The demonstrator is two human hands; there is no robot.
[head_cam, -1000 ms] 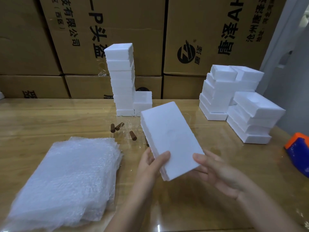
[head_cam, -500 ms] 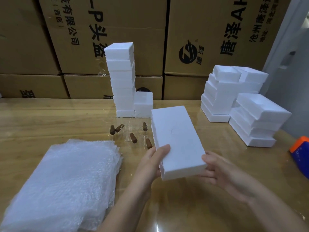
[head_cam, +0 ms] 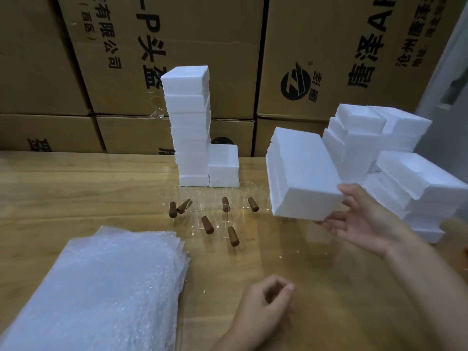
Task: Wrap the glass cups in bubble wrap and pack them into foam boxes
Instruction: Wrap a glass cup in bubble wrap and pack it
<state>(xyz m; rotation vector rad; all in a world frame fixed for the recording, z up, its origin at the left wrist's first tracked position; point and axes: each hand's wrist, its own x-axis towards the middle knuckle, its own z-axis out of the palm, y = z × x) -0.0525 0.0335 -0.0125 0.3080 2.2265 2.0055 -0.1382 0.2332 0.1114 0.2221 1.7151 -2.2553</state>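
1. Head view: printed cartons (head_cam: pixel 202 46) stand stacked along the whole back, behind the table.
2. Glossy wooden table (head_cam: pixel 76 193) spans the lower view and carries everything but the held box.
3. Wrap (head_cam: pixel 101 287), a thick pile of bubble sheets, lies flat at the near left. It is left of the left hand and not touching it.
4. Foam: a tall stack (head_cam: pixel 187 122) stands mid-table at the far edge, with a short block (head_cam: pixel 224 165) touching its right side. Stepped stacks (head_cam: pixel 417 188) stand at the right, just behind the right hand.
5. Box (head_cam: pixel 301 173), one white foam block, is lifted off the table and tilted, with its far end higher. It hangs right of the cups and in front of the stepped stacks, with its near right corner in the right hand.
6. Right hand (head_cam: pixel 362 221) is palm-up under that corner. The thumb lies on the box's right edge and the fingers spread beneath its near end, so the box is gripped between them. The forearm enters from the lower right.
7. Left hand (head_cam: pixel 263 307) sits low at bottom centre above the table, well apart from the box and holding nothing. Its fingers curl loosely toward the thumb.
8. Cups (head_cam: pixel 244 196), clear glass, stand clustered between the tall stack and the wrap. They are ahead of the left hand and left of the box. The glass barely shows, so I cannot tell how many there are.
9. Handles (head_cam: pixel 207 224): six brown stubs stick out among the cups.
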